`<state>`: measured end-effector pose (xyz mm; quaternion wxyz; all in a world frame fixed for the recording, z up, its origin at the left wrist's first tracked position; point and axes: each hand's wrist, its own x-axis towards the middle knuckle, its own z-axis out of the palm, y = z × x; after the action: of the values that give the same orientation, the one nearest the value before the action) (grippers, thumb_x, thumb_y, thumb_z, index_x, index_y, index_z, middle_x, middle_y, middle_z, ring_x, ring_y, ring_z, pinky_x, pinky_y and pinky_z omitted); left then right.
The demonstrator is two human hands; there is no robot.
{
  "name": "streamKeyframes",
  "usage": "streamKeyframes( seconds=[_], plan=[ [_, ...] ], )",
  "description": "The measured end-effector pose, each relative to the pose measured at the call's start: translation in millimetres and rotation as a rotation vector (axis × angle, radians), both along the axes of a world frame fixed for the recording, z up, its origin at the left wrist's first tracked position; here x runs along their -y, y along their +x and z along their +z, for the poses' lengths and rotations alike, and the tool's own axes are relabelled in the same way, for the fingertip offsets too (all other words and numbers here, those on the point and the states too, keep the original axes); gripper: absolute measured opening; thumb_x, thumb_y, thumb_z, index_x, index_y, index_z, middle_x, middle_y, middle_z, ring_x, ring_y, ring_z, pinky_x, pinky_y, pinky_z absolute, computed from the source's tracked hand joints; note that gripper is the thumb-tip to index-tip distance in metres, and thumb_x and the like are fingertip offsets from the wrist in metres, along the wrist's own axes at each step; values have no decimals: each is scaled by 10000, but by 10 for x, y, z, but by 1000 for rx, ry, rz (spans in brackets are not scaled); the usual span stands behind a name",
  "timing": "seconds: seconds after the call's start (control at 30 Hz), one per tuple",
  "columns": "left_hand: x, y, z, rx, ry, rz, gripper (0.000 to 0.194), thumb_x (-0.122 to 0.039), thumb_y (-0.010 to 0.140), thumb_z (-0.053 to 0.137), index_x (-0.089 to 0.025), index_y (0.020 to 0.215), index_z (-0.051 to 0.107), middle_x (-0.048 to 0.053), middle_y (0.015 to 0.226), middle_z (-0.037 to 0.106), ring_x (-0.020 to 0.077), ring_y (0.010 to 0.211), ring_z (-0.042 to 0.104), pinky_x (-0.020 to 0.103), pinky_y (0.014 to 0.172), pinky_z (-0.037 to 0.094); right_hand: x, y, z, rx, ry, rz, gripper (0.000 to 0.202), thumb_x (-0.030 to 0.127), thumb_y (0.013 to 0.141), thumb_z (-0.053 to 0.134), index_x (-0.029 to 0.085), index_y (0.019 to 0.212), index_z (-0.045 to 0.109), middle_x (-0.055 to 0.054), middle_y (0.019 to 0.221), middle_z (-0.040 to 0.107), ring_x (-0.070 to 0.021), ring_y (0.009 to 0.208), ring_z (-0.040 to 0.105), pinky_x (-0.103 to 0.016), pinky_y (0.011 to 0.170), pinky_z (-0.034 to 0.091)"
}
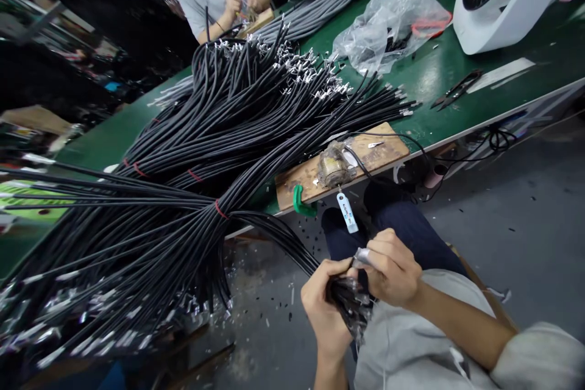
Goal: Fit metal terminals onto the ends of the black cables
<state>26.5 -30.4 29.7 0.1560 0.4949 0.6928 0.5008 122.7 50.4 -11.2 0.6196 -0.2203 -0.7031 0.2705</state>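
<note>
L hand [322,304] clenched round bunch of blk cables [286,237], near their ends [359,311], which poke out betw. hands above lap. R hand [395,268] just beside, fingers curled in; can't tell what's pinched. Bunch runs up over table [425,67] edge to red tie [221,209]. Nearby: wood board [297,181] w/ green clamp [300,202]. Far side: co-worker's hands [233,5].

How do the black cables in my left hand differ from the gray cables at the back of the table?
Color: the black cables are dark, while the gray cables are much paler. Pose: the black cables curve down past the table edge into your left hand, whereas the gray cables lie along the tabletop. Both are long, slender and bunched together.
</note>
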Motion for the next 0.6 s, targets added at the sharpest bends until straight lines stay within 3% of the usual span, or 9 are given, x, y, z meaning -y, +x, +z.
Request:
streamKeyframes(
  seconds=[0.07,0.17,0.23,0.3,0.37,0.4,0.5,0.6],
  plan=[
    [-28,7,10,10,12,31,27,-190,825,651,-167,823,664,-27,616,587,99,505,548,198,495,415,-39,-5,4,-13,-89,102,95,177,881,555,208,874,644,-68,762,629,-183,687,548,-336,619,460],
    [-94,4,28,52,94,9,16,-172,820,660,-168,822,675,-18,631,596,102,520,556,201,505,426,-113,-9,71,-158,-649,506,219,367,894,588,181,779,594,-32,691,558,-142,623,513,-285,572,437],
    [-144,-1,25,90,157,-40,9,-173,804,679,-168,799,676,-3,659,619,113,548,575,206,513,443,-174,8,119,-263,-1042,820,355,504,820,656,167,755,566,-2,649,516,-110,561,479,-247,527,411],
    [-185,-8,7,104,189,-69,30,-173,790,696,-169,775,671,9,676,635,123,576,591,213,528,460,-247,60,152,-272,-1243,1017,429,548,729,730,155,730,558,24,610,488,-82,516,439,-219,498,381],
    [-210,-17,-18,78,212,-85,39,-149,785,697,-174,776,668,10,676,644,126,593,597,221,547,474,-314,145,175,-160,-1243,1033,412,518,721,750,148,712,568,34,597,478,-72,513,424,-208,496,368],
    [-217,-21,-30,61,224,-91,52,-132,784,695,-177,786,669,8,675,645,126,597,598,224,556,479,-336,195,183,-100,-1182,962,381,495,753,731,147,717,579,30,610,489,-76,531,436,-209,509,377],
    [-215,-27,-49,49,263,-116,103,-98,771,697,-188,814,671,-3,666,636,123,595,600,228,557,487,-348,328,189,-3,-876,681,283,436,853,648,155,820,641,-23,754,570,-119,673,521,-245,617,446],
    [-203,-38,-58,88,257,-170,126,-88,759,704,-193,820,674,-4,671,643,132,604,617,242,571,502,-324,376,156,62,-584,563,358,453,813,696,175,1038,673,-79,944,621,-178,840,568,-299,733,480]
  ],
)
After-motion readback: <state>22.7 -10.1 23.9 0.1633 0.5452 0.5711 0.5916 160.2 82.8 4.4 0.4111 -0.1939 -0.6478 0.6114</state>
